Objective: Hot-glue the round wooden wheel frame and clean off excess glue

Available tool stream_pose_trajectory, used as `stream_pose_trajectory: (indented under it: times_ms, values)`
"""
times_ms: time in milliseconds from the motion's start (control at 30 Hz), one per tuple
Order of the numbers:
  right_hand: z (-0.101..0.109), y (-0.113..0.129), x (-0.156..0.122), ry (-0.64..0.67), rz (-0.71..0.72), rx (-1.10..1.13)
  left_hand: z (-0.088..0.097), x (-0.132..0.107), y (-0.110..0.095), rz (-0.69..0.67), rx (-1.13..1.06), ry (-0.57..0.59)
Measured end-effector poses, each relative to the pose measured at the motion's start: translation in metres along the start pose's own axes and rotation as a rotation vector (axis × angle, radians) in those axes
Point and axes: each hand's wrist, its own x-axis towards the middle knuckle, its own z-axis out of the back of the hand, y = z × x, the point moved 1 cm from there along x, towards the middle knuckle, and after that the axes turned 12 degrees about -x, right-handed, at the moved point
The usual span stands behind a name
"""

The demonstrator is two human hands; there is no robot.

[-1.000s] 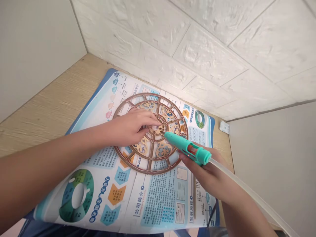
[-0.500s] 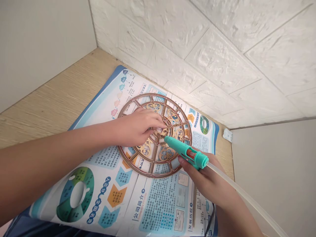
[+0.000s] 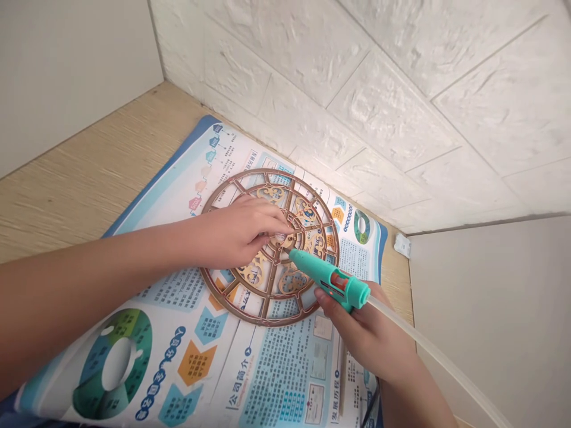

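Printed mat (image 3: 276,374), R grip (image 3: 370,339) round glue gun (image 3: 334,280)

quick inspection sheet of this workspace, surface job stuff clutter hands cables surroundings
surface: light wood-grain desk with a large printed paper sheet laid on it
job's things: round openwork wooden wheel lies on the sheet; teal hot glue gun has its nozzle over the wheel near the centre, contact unclear
clutter: small white object by the right wall
hands: left hand has its fingers at the wheel's centre; right hand grips the gun
cables: translucent glue stick runs from the gun's rear; thin dark cord at the sheet's lower right
surroundings: white brick-textured wall, plain pale side panel
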Motion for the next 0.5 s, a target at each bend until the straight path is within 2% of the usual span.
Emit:
stream_pose_trajectory:
  times_ms: [167,500]
  values:
    - [-0.0014,0.0003,-0.0022,0.005,-0.028,0.019,-0.0036,-0.0015,0.0051,-0.038,-0.003,-0.042]
    - [-0.0022,-0.0006,-0.0051,-0.014,-0.063,0.065,-0.0002,-0.0013,0.0016,-0.017,0.002,-0.015]
